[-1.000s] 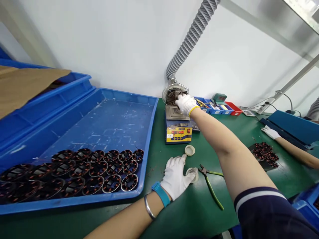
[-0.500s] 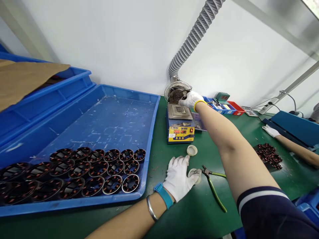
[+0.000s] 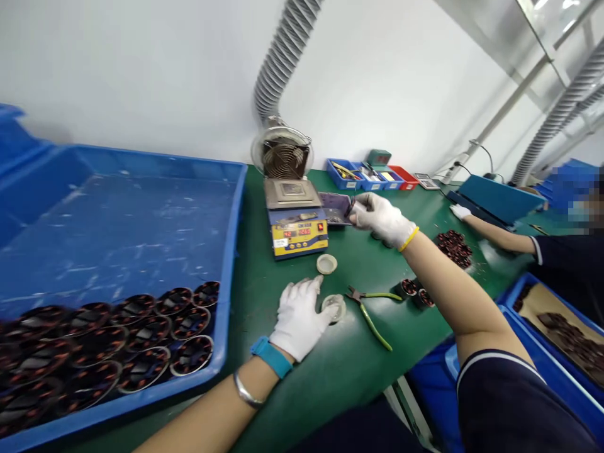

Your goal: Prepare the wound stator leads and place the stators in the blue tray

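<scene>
Head view: left hand (image 3: pixel 301 319) flat beside small dish (image 3: pixel 334 307); right hand (image 3: pixel 381 217) pinching purple card (image 3: pixel 336 208).

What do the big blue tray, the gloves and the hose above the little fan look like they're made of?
The tray looks like moulded plastic: glossy blue, scuffed white. The gloves on the left hand and right hand seem thin white knit fabric, matte, one with a yellow cuff. The hose looks like ribbed grey flexible ducting, plastic or foil; hard to tell.
</scene>
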Available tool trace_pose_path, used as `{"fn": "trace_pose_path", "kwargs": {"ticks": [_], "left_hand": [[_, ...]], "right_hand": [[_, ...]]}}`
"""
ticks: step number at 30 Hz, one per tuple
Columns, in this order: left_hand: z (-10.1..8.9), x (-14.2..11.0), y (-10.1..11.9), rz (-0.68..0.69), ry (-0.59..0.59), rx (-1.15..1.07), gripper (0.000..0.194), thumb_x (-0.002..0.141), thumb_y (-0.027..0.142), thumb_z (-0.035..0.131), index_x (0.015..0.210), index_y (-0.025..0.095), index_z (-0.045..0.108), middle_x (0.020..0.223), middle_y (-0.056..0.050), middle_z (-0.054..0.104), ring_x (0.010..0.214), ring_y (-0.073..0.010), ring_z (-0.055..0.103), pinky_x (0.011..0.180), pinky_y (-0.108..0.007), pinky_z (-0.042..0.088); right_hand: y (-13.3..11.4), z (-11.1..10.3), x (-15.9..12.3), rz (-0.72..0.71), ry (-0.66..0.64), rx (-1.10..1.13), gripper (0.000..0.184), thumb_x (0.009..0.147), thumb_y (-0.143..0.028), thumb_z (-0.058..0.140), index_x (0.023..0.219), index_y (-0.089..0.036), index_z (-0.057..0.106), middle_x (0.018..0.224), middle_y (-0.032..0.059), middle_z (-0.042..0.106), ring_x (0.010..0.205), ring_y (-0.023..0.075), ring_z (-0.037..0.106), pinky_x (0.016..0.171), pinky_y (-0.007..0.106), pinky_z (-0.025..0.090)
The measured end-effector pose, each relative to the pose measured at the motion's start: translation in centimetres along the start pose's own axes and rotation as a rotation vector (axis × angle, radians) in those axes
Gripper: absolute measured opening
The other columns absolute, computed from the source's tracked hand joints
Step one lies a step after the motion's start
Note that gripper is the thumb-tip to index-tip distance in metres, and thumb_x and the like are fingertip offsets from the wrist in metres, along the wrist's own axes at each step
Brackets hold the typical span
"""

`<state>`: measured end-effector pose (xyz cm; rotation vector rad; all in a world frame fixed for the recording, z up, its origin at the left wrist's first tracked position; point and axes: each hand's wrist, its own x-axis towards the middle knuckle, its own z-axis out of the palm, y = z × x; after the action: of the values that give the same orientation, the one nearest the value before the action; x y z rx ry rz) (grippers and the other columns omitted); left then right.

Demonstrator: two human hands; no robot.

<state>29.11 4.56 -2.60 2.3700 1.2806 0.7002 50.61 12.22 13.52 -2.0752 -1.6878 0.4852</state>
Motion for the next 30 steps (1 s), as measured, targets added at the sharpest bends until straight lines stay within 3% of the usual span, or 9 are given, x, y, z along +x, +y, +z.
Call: {"fn": "trace_pose_path", "kwargs": {"ticks": [3,5,8,11,14,17,20,24,30], "left_hand": [[0.4,-0.1,-0.3,0.035,0.036,0.018,0.056,0.089,0.048,0.050,0.127,0.008,0.055,0.120,-0.018,0.064,0.118,-0.0335,0.056,0.107,-0.055,0.036],[0.5,-0.2,-0.6,0.068,0.052,0.020,0.055,0.092,0.050,0.044,0.127,0.009,0.055,0.119,-0.018,0.065,0.116,-0.0328,0.057,0.106,-0.054,0.037],[0.7,-0.4,-0.9,0.084,0.054,0.025,0.055,0.093,0.052,0.041,0.128,0.012,0.054,0.120,-0.017,0.065,0.115,-0.0319,0.058,0.105,-0.054,0.038],[0.8,-0.5,-1.2,0.071,0.040,0.024,0.055,0.092,0.053,0.041,0.129,0.014,0.053,0.120,-0.015,0.065,0.117,-0.0314,0.057,0.106,-0.053,0.037],[1.0,-0.6,-1.4,0.064,0.019,0.006,0.056,0.092,0.053,0.042,0.130,0.014,0.052,0.122,-0.015,0.064,0.118,-0.0310,0.056,0.108,-0.053,0.035],[0.9,-0.5,-1.3,0.048,0.020,-0.011,0.056,0.092,0.053,0.042,0.129,0.013,0.053,0.123,-0.014,0.064,0.118,-0.0313,0.057,0.109,-0.054,0.036],[0.7,-0.4,-1.0,0.018,0.038,-0.050,0.056,0.092,0.053,0.042,0.126,0.012,0.056,0.119,-0.015,0.066,0.114,-0.0311,0.059,0.106,-0.053,0.040],[0.2,-0.5,-0.8,-0.051,0.097,-0.179,0.058,0.090,0.057,0.044,0.121,0.011,0.059,0.121,-0.016,0.065,0.115,-0.0306,0.060,0.102,-0.049,0.046],[-0.7,-0.5,-0.5,-0.150,0.250,-0.477,0.052,0.088,0.053,0.053,0.122,0.015,0.057,0.127,-0.014,0.062,0.120,-0.0278,0.058,0.106,-0.045,0.044]], "right_hand": [[5.2,0.6,-5.0,-0.003,-0.052,-0.309,0.065,0.077,-0.042,0.064,0.138,-0.035,0.043,0.122,0.0001,0.062,0.103,0.0211,0.063,0.085,0.033,0.049],[7.7,1.3,-7.5,0.058,-0.074,-0.427,0.052,0.078,-0.040,0.062,0.129,-0.034,0.052,0.124,0.0022,0.060,0.106,0.0243,0.061,0.083,0.036,0.049],[10.2,1.6,-9.8,0.100,-0.128,-0.487,0.031,0.079,-0.037,0.062,0.107,-0.026,0.065,0.117,0.0054,0.062,0.100,0.0239,0.062,0.078,0.033,0.048],[11.5,0.3,-10.5,0.100,-0.216,-0.537,0.025,0.074,-0.041,0.069,0.092,-0.023,0.070,0.104,0.0056,0.066,0.096,0.0229,0.064,0.078,0.030,0.047],[12.0,-2.0,-9.3,0.106,-0.273,-0.550,0.040,0.071,-0.060,0.070,0.091,-0.026,0.072,0.093,0.0035,0.069,0.087,0.0219,0.066,0.073,0.029,0.048],[11.8,-3.2,-6.0,0.124,-0.167,-0.584,0.057,0.081,-0.068,0.055,0.123,-0.029,0.061,0.117,0.0071,0.065,0.102,0.0254,0.064,0.080,0.033,0.050],[11.3,-2.2,-1.9,0.120,-0.041,-0.649,0.060,0.088,-0.054,0.057,0.138,-0.022,0.047,0.140,0.0138,0.049,0.124,0.0304,0.051,0.098,0.044,0.045],[10.3,0.2,1.8,0.124,-0.056,-0.703,0.039,0.093,-0.038,0.059,0.125,-0.017,0.055,0.130,0.0106,0.055,0.113,0.0248,0.057,0.094,0.047,0.050],[9.6,1.3,1.8,0.086,-0.199,-0.705,0.034,0.094,-0.036,0.058,0.122,-0.017,0.057,0.124,0.0096,0.059,0.105,0.0218,0.061,0.089,0.043,0.053]]}}
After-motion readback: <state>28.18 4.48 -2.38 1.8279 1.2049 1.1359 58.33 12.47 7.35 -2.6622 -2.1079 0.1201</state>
